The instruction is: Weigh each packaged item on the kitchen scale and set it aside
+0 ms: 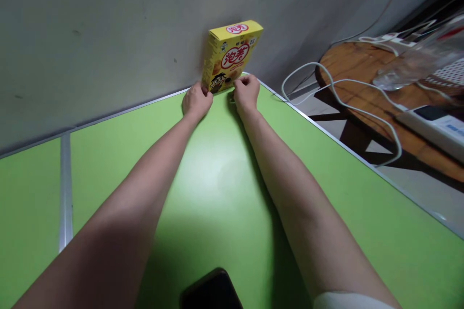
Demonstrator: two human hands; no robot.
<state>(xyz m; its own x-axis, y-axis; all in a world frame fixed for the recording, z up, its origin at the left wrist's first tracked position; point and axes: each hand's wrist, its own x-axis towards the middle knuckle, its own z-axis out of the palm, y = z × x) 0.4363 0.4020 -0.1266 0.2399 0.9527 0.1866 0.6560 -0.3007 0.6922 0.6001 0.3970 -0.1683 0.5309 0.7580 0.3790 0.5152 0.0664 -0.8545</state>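
A yellow snack box with red lettering and a cartoon face stands upright at the far corner of the green table, close to the wall. My left hand is closed at the box's lower left edge, its thumb against the front. At the lower right edge my right hand is closed too, with its fingertips bent in toward the box. Both forearms reach straight out across the table. The fingers behind the box's edges are hidden.
A black phone-like object lies at the table's near edge. To the right, a lower wooden table carries a white power strip, a clear plastic item and a looping white cable. A grey wall rises behind.
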